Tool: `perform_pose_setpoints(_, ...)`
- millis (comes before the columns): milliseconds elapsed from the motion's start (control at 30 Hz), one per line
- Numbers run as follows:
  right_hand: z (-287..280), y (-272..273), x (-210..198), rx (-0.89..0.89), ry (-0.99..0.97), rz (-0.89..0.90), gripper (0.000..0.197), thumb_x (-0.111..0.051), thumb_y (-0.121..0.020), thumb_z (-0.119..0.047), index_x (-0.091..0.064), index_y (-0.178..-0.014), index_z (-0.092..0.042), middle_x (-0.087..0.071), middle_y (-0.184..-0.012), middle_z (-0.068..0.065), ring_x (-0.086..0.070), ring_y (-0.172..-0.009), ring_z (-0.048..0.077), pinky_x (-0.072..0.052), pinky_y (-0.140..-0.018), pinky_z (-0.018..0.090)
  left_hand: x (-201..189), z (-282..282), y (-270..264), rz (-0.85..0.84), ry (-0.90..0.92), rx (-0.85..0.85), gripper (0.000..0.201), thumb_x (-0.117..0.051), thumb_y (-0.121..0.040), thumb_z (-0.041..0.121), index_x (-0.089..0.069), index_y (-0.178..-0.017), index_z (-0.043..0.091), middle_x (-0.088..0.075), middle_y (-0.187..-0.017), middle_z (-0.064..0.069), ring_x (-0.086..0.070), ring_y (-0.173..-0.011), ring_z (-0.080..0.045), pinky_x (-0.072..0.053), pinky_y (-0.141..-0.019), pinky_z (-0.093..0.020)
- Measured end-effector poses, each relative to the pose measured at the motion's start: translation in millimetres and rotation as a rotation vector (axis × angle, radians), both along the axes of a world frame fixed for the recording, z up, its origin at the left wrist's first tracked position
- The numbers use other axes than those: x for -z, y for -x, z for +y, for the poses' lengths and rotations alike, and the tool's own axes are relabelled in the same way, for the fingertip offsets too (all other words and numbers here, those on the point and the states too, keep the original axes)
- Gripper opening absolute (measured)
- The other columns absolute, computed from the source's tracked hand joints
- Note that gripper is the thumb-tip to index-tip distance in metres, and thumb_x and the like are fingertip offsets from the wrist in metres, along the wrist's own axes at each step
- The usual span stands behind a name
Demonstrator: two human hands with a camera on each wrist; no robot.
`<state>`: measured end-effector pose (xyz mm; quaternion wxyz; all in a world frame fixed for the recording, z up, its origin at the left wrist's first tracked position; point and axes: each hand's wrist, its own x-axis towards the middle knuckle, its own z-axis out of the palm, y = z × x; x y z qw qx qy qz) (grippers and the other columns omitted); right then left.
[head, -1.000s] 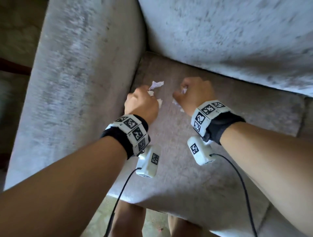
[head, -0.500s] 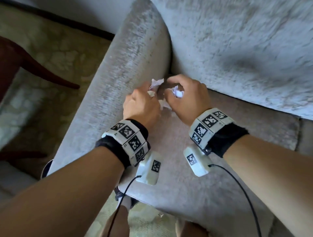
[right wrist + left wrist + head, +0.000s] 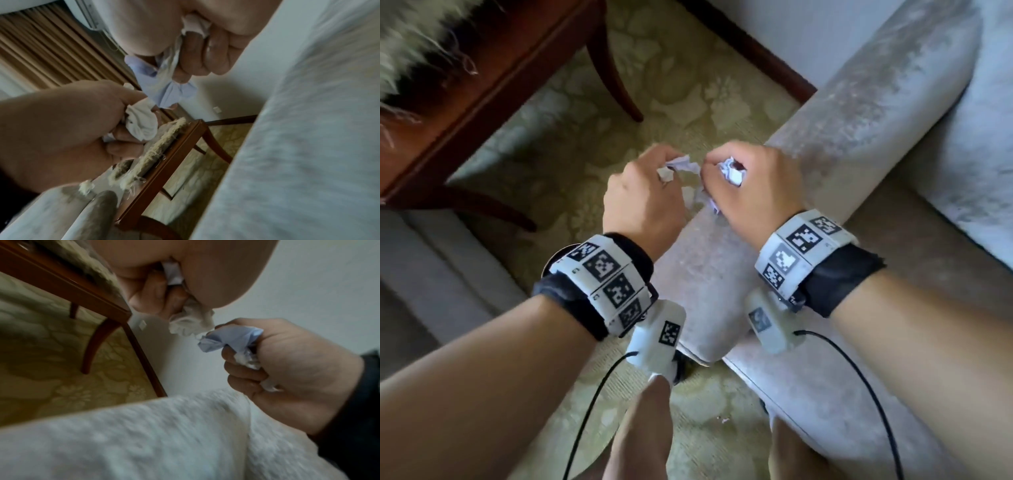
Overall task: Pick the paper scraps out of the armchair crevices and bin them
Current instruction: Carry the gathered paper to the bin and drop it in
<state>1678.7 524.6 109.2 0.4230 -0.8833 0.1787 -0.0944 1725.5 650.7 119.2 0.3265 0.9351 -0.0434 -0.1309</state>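
My left hand (image 3: 650, 192) grips crumpled white paper scraps (image 3: 681, 164), held above the front of the grey armchair's armrest (image 3: 859, 120). Right beside it, almost touching, my right hand (image 3: 751, 186) is curled round a wad of white and pale-blue paper scraps (image 3: 731, 171). The left wrist view shows the white scrap (image 3: 191, 319) sticking out below my left fingers (image 3: 156, 288), with the right hand (image 3: 292, 366) clutching blue paper (image 3: 232, 337). In the right wrist view, blue paper (image 3: 164, 91) hangs from my right fingers (image 3: 193, 53), close to the left hand (image 3: 61, 123).
A dark wooden table (image 3: 493, 68) with curved legs stands on the patterned carpet (image 3: 671, 85) at the upper left. Another grey seat (image 3: 431, 260) lies at the left. A dark round rim (image 3: 553, 262) peeks from behind my left wrist. A tiny scrap (image 3: 724, 419) lies on the carpet.
Both hands have lifted out of the seat corner and moved left over the armrest, still gripping their scraps. The view has swung left, bringing the carpet and the table into sight.
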Motion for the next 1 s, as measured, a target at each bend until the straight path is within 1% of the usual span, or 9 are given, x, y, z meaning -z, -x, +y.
perform_pose_setpoints(133, 77, -54, 7, -0.218, 0.060, 0.178, 0.019, -0.062, -0.086, -0.036, -0.072, -0.085, -0.020, -0.069, -0.070, -0.003, -0.063, -0.066, 0.018, -0.050, -0.059, 0.031, 13, 86, -34, 0.067, -0.008, -0.167, 0.030, -0.048, -0.092, 0.016, -0.066, -0.109, 0.033, -0.070, -0.099, -0.003, -0.063, -0.092, -0.026, -0.051, -0.080, -0.035)
perform_pose_setpoints(267, 164, -92, 43, -0.390, 0.105, 0.389, 0.035, -0.059, -0.085, -0.033, -0.051, -0.059, -0.011, -0.047, -0.051, 0.001, -0.048, -0.053, 0.025, -0.028, -0.043, 0.028, 48, 177, -48, 0.173, -0.042, -0.361, 0.033, -0.046, -0.091, 0.018, -0.066, -0.110, 0.035, -0.070, -0.096, -0.005, -0.063, -0.086, -0.028, -0.044, -0.071, -0.029)
perform_pose_setpoints(333, 206, -103, 70, -0.475, 0.096, 0.466, 0.037, -0.058, -0.083, -0.031, -0.044, -0.053, -0.016, -0.046, -0.051, -0.001, -0.045, -0.053, 0.025, -0.030, -0.044, 0.026, 65, 220, -46, 0.231, -0.058, -0.448, 0.035, -0.044, -0.091, 0.017, -0.066, -0.112, 0.034, -0.070, -0.100, -0.005, -0.063, -0.088, -0.028, -0.042, -0.071, -0.028)
perform_pose_setpoints(433, 260, -113, 113, -0.619, 0.142, 0.580, 0.020, -0.058, -0.084, -0.029, -0.063, -0.070, -0.016, -0.066, -0.070, 0.002, -0.058, -0.073, 0.028, -0.050, -0.064, 0.033, 94, 272, -33, 0.314, -0.072, -0.555, 0.033, -0.044, -0.093, 0.018, -0.066, -0.114, 0.031, -0.069, -0.102, -0.009, -0.058, -0.087, -0.027, -0.040, -0.073, -0.027)
perform_pose_setpoints(500, 284, -116, 139, -0.706, 0.226, 0.663, 0.021, -0.055, -0.088, -0.028, -0.062, -0.072, -0.016, -0.065, -0.078, 0.003, -0.057, -0.086, 0.029, -0.049, -0.074, 0.035, 113, 294, -23, 0.351, -0.071, -0.591, 0.031, -0.045, -0.094, 0.019, -0.065, -0.115, 0.030, -0.069, -0.101, -0.011, -0.057, -0.086, -0.028, -0.040, -0.072, -0.027)
perform_pose_setpoints(667, 329, -110, 202, -0.775, 0.359, 0.846, 0.016, -0.055, -0.087, -0.026, -0.062, -0.078, -0.014, -0.063, -0.088, 0.006, -0.054, -0.087, 0.028, -0.035, -0.065, 0.031, 156, 334, 1, 0.397, -0.026, -0.655, 0.027, -0.046, -0.094, 0.020, -0.066, -0.112, 0.027, -0.071, -0.098, -0.012, -0.063, -0.094, -0.036, -0.051, -0.081, -0.036)
perform_pose_setpoints(733, 338, -105, 214, -0.747, 0.346, 0.872, 0.015, -0.057, -0.087, -0.025, -0.064, -0.097, -0.015, -0.063, -0.103, 0.009, -0.052, -0.088, 0.027, -0.036, -0.064, 0.029, 166, 343, 10, 0.421, 0.000, -0.683, 0.027, -0.046, -0.092, 0.020, -0.066, -0.109, 0.028, -0.071, -0.094, -0.011, -0.064, -0.092, -0.036, -0.053, -0.080, -0.038)
perform_pose_setpoints(833, 342, -101, 218, -0.728, 0.312, 0.886, 0.040, -0.064, -0.086, -0.033, -0.057, -0.123, -0.021, -0.057, -0.122, 0.011, -0.050, -0.108, 0.029, -0.033, -0.074, 0.026, 178, 353, 20, 0.449, 0.020, -0.698, 0.029, -0.046, -0.089, 0.020, -0.066, -0.107, 0.030, -0.072, -0.094, -0.009, -0.065, -0.091, -0.034, -0.054, -0.080, -0.038)
perform_pose_setpoints(1000, 345, -104, 204, -0.711, 0.327, 0.825, 0.027, -0.066, -0.081, -0.023, -0.070, -0.105, -0.012, -0.068, -0.104, 0.008, -0.053, -0.108, 0.028, -0.046, -0.078, 0.031, 183, 357, 30, 0.479, 0.027, -0.686, 0.028, -0.047, -0.090, 0.023, -0.064, -0.110, 0.032, -0.073, -0.097, -0.008, -0.067, -0.089, -0.032, -0.056, -0.081, -0.041)
